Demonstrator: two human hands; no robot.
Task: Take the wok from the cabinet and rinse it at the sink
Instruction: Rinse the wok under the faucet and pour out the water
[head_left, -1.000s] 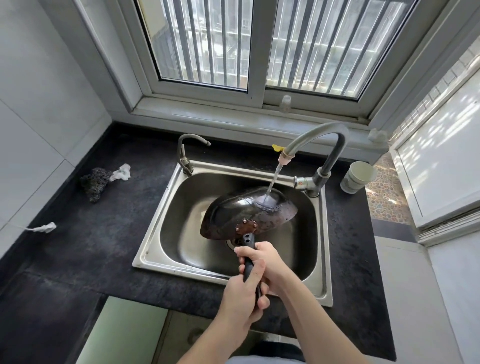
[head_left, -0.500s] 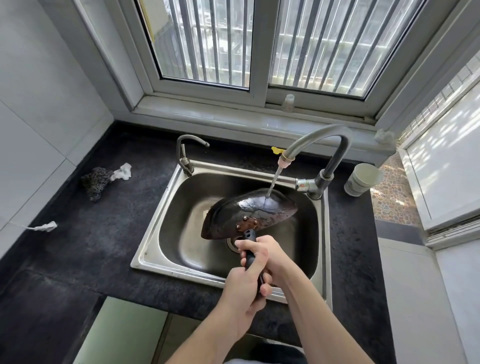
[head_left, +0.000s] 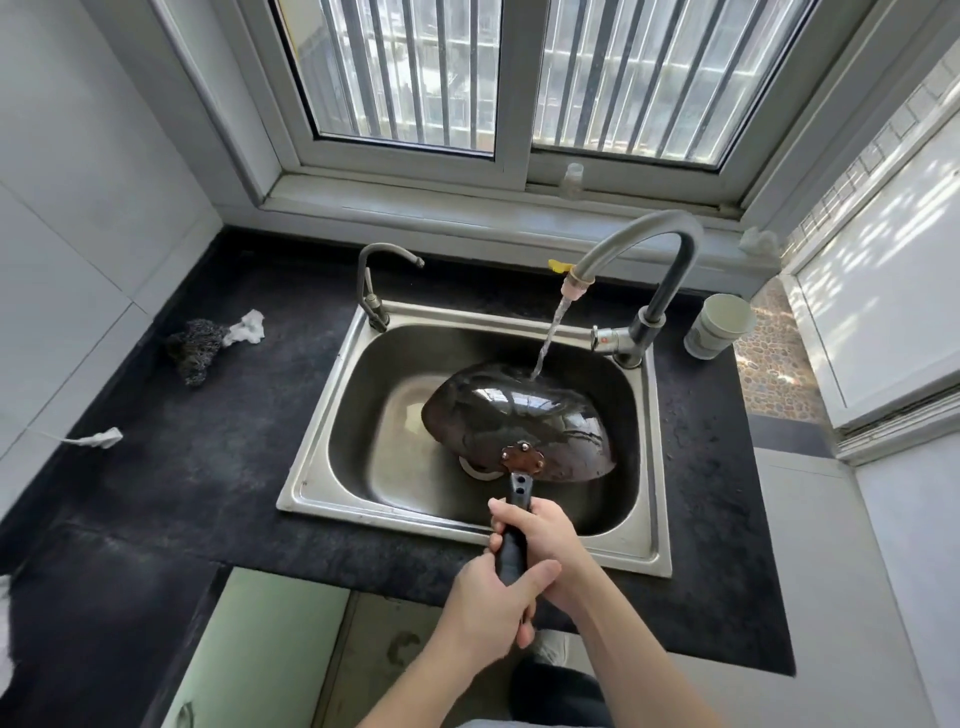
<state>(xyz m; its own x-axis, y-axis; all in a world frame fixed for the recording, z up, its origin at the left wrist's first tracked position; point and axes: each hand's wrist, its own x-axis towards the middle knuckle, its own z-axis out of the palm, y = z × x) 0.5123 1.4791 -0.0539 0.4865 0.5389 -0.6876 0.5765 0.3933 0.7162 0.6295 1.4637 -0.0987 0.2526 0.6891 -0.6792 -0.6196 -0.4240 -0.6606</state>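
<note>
The dark wok (head_left: 519, 415) hangs upside down over the steel sink (head_left: 332, 415), its wet rounded underside facing up. Water runs from the tall grey faucet (head_left: 649, 249) onto the wok's far side. Both hands grip the black handle (head_left: 514, 540) at the sink's front edge. My right hand (head_left: 545, 540) holds it higher up. Lower on the handle is my left hand (head_left: 493, 597), with the thumb laid across it. The inside of the wok is hidden.
A smaller faucet (head_left: 374, 280) stands at the sink's back left. A dark scouring pad (head_left: 195, 348) and crumpled white paper (head_left: 244, 327) lie on the black counter at left. A white cup (head_left: 719, 325) sits right of the tall faucet. A pale green cabinet door (head_left: 260, 649) is below.
The wok has rolled from tilted to fully upside down, and the stream now lands on its far edge. Both hands keep their grip on the handle.
</note>
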